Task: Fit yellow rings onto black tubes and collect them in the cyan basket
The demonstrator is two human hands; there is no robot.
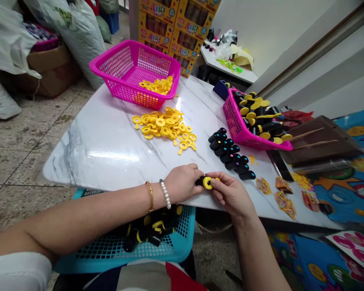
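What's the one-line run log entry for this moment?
left hand: holding black tube | right hand: holding yellow ring at tube's end | white table: loose yellow rings, rows of black tubes

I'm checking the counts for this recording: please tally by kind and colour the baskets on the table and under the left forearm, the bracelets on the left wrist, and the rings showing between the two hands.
Pink baskets: 2
Turquoise basket: 1
Gold bracelet: 1
White beaded bracelet: 1
Yellow ring: 1
Total: 6
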